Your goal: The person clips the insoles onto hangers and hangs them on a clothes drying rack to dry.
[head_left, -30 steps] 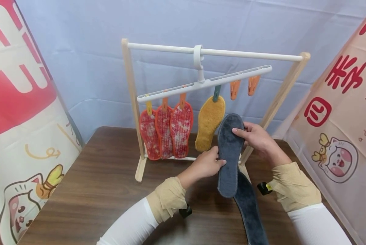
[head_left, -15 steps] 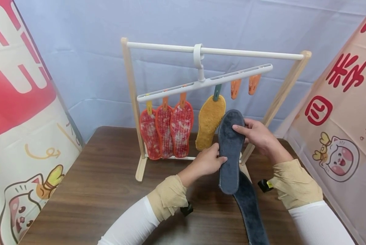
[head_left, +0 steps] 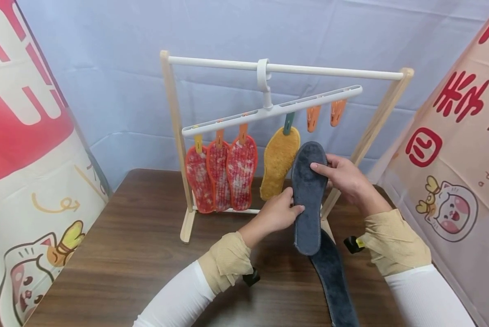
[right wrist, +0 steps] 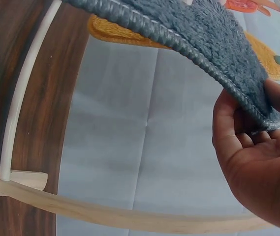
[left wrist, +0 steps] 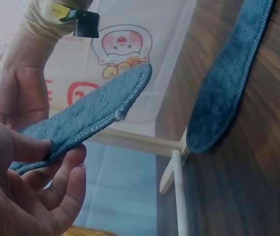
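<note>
A dark grey fuzzy insole (head_left: 308,200) is held up in front of the rack, toe end uppermost. My left hand (head_left: 280,211) pinches its left edge at mid-length, thumb on the face and fingers behind. On the other side, my right hand (head_left: 344,177) pinches the upper right edge; the right wrist view shows its thumb and fingers around the insole's rim. A second dark grey insole (head_left: 333,277) lies on the table below. Just left of the held one, a yellow insole (head_left: 281,159) hangs from a green clip (head_left: 288,124). Two orange clips (head_left: 313,119) hang with nothing in them.
A white clip hanger (head_left: 236,121) hooks over the top bar of a wooden rack (head_left: 171,100), its right end tilted up. Three red patterned insoles (head_left: 242,175) hang at its left. The rack stands on a brown wooden table (head_left: 138,254), with cloth drapes around it.
Both hands have raised the grey insole slightly, and it stands a little more upright. The hanging insoles and the insole on the table stay put.
</note>
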`<state>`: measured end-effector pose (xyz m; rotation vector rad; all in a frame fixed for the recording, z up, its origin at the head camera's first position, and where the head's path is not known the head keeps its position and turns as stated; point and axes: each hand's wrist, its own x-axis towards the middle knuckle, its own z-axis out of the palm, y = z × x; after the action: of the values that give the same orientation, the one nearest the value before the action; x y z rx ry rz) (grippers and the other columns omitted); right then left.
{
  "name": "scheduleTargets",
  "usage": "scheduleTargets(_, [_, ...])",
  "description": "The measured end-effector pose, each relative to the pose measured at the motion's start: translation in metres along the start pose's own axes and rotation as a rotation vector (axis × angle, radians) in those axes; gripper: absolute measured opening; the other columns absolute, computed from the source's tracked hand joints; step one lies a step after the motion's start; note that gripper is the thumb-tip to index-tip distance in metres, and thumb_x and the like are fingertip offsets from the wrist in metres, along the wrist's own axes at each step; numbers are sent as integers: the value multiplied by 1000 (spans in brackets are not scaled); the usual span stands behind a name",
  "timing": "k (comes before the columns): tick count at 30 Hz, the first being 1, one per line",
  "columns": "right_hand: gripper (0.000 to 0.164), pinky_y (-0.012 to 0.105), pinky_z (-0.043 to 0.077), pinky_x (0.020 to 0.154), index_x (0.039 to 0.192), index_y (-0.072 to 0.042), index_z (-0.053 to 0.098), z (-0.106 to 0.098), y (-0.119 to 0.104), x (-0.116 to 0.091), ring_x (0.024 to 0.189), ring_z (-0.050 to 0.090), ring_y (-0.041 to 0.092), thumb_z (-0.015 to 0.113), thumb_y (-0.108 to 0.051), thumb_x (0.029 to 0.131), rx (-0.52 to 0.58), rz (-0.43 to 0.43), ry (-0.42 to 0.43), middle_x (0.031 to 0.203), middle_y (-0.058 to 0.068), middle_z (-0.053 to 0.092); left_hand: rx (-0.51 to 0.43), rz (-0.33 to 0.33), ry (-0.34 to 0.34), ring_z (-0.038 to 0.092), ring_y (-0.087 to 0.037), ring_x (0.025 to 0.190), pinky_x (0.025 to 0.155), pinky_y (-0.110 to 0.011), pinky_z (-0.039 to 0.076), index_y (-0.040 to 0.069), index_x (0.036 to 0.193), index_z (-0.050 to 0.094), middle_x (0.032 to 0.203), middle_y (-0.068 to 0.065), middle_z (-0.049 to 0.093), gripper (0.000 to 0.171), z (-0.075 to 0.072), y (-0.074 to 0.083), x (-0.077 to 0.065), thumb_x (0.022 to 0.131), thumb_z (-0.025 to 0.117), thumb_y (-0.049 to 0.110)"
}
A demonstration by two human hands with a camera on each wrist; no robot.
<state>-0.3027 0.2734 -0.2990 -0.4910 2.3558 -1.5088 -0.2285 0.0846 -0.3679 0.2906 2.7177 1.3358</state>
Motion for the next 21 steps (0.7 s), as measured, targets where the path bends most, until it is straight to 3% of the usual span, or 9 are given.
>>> scheduleTargets(8, [61,29,56,85,150,0,40,-3,-2,0,91,70,6,56,-38,105,-4,-3,11,98,-14,71,-25,-1,12,58,-14,71,61,-29,44,11,124,53,98,0,67,27,0,3,2,104,60,28])
scheduleTargets(21, [61,30,55,87,150,-1,41,-3,-4,2,95,68,5,57,-39,104,6,-4,26,103,-13,69,-36,10,18,57,-14,69,60,-29,43,11,125,53,94,-1,66,28,-2,5,3,104,59,28])
